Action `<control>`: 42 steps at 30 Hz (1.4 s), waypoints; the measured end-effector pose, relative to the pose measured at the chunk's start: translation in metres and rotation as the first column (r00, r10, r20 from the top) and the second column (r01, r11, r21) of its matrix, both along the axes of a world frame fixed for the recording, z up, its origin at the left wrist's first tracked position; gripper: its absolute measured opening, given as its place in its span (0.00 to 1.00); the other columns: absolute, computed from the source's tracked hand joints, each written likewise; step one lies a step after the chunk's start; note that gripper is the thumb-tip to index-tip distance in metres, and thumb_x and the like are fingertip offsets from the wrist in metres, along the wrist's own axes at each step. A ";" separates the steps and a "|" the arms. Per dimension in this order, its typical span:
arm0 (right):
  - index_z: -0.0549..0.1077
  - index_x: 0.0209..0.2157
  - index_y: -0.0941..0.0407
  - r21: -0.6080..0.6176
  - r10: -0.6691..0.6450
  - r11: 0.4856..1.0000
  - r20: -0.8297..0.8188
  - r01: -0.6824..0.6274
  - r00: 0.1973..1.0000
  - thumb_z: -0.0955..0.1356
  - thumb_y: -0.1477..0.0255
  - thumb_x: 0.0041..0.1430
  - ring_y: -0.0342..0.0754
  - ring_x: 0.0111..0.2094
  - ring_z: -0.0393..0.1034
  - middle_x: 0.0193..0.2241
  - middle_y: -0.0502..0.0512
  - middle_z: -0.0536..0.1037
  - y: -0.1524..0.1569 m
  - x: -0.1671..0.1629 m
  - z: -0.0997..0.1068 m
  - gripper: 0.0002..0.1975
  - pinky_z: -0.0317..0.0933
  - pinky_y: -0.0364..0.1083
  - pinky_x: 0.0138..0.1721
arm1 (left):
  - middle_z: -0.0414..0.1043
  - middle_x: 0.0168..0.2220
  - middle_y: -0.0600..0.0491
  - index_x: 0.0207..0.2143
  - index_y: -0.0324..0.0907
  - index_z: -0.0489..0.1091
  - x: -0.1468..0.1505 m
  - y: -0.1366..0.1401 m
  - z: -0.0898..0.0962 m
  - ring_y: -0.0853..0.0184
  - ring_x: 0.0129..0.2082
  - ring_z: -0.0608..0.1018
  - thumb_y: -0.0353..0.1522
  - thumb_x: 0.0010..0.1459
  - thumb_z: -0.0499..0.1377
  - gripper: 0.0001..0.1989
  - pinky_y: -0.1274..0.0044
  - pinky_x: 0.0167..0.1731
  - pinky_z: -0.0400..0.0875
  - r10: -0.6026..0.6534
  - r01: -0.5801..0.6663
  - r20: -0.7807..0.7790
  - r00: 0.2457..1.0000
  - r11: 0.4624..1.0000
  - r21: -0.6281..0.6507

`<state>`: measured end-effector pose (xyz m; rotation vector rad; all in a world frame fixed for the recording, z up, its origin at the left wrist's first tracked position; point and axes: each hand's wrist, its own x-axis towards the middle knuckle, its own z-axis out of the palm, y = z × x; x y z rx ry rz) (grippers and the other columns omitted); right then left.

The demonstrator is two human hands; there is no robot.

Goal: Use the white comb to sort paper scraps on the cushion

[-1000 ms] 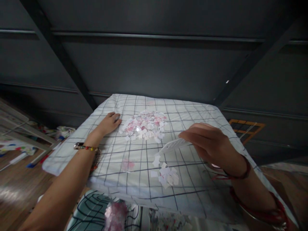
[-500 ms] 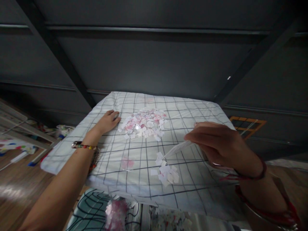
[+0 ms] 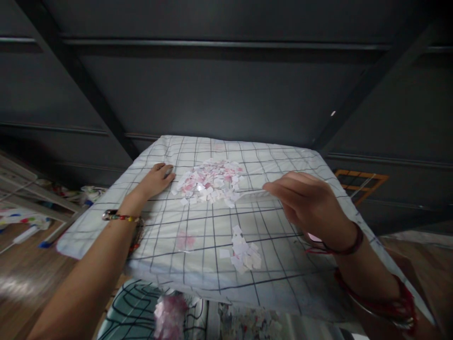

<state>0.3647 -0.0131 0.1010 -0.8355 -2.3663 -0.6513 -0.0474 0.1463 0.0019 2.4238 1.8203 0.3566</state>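
Note:
My left hand [image 3: 158, 180] rests palm down on the checked cloth, left of a large pile of white and pink paper scraps [image 3: 211, 182]. Its thumb stands apart from the fingers, and nothing shows in it. With closed fingers, my right hand [image 3: 300, 196] holds a thin, whitish, tapered tool [image 3: 252, 192], which looks like tweezers and is blurred. The tool's tip reaches the right edge of the large pile; whether it grips a scrap I cannot tell. A smaller heap of scraps [image 3: 245, 255] lies nearer to me on the cloth.
A white cloth with dark grid lines [image 3: 198, 222] covers the table, with a pink stain [image 3: 186, 242] on it. Dark panels [image 3: 226, 94] rise behind. Below the near edge are a pink bundle [image 3: 170, 316] and a teal container [image 3: 132, 307]. An orange frame [image 3: 371, 189] stands at right.
My right hand has moved away from me and slightly left, carrying the tool from the small heap to the large pile. My left hand stays in place on the cloth.

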 end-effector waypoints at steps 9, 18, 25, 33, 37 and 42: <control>0.74 0.42 0.52 0.053 0.032 0.998 -0.052 -0.029 0.998 0.62 0.87 0.58 0.46 0.27 0.70 0.28 0.49 0.79 -0.003 0.005 0.006 0.18 0.62 0.47 0.29 | 0.71 0.62 0.43 0.59 0.39 0.70 0.002 -0.001 0.001 0.54 0.69 0.64 0.43 0.66 0.48 0.27 0.63 0.71 0.58 0.022 -0.022 -0.002 1.000 1.000 -0.015; 0.73 0.43 0.54 0.029 0.107 0.994 -0.079 -0.105 0.991 0.63 0.87 0.62 0.45 0.28 0.71 0.29 0.50 0.81 -0.007 0.003 0.008 0.16 0.65 0.46 0.30 | 0.73 0.60 0.44 0.58 0.39 0.71 0.003 -0.003 0.003 0.53 0.68 0.64 0.44 0.66 0.48 0.27 0.62 0.71 0.58 0.020 -0.020 0.007 1.000 1.000 -0.013; 0.76 0.36 0.56 0.156 0.019 0.987 0.112 -0.037 0.994 0.59 0.88 0.62 0.44 0.26 0.66 0.25 0.49 0.78 -0.002 -0.013 0.004 0.18 0.58 0.45 0.27 | 0.74 0.58 0.43 0.56 0.40 0.71 -0.001 0.001 -0.002 0.52 0.67 0.66 0.44 0.65 0.47 0.26 0.60 0.69 0.61 -0.010 0.010 0.011 1.000 1.000 0.023; 0.76 0.39 0.56 0.104 0.087 0.991 0.008 -0.087 0.996 0.62 0.88 0.61 0.44 0.28 0.67 0.26 0.49 0.78 -0.006 -0.009 0.007 0.16 0.60 0.46 0.29 | 0.72 0.62 0.42 0.59 0.37 0.70 0.000 0.001 -0.002 0.53 0.69 0.65 0.43 0.66 0.46 0.28 0.61 0.70 0.59 -0.002 0.002 -0.028 1.000 1.000 0.013; 0.75 0.38 0.56 0.090 0.100 0.991 0.024 -0.102 0.995 0.60 0.87 0.63 0.45 0.27 0.67 0.26 0.49 0.78 -0.005 -0.012 0.004 0.16 0.59 0.46 0.28 | 0.73 0.62 0.40 0.60 0.37 0.70 0.001 0.000 0.000 0.52 0.69 0.66 0.41 0.66 0.47 0.27 0.59 0.70 0.60 0.003 -0.003 -0.024 1.000 1.000 0.021; 0.75 0.40 0.54 0.035 0.135 0.990 -0.054 -0.133 0.989 0.61 0.87 0.62 0.44 0.28 0.69 0.28 0.49 0.79 -0.004 -0.011 0.000 0.16 0.61 0.46 0.29 | 0.72 0.62 0.41 0.61 0.36 0.69 0.003 -0.001 0.001 0.52 0.69 0.65 0.40 0.66 0.46 0.28 0.61 0.71 0.59 0.008 -0.008 -0.042 0.999 1.000 0.002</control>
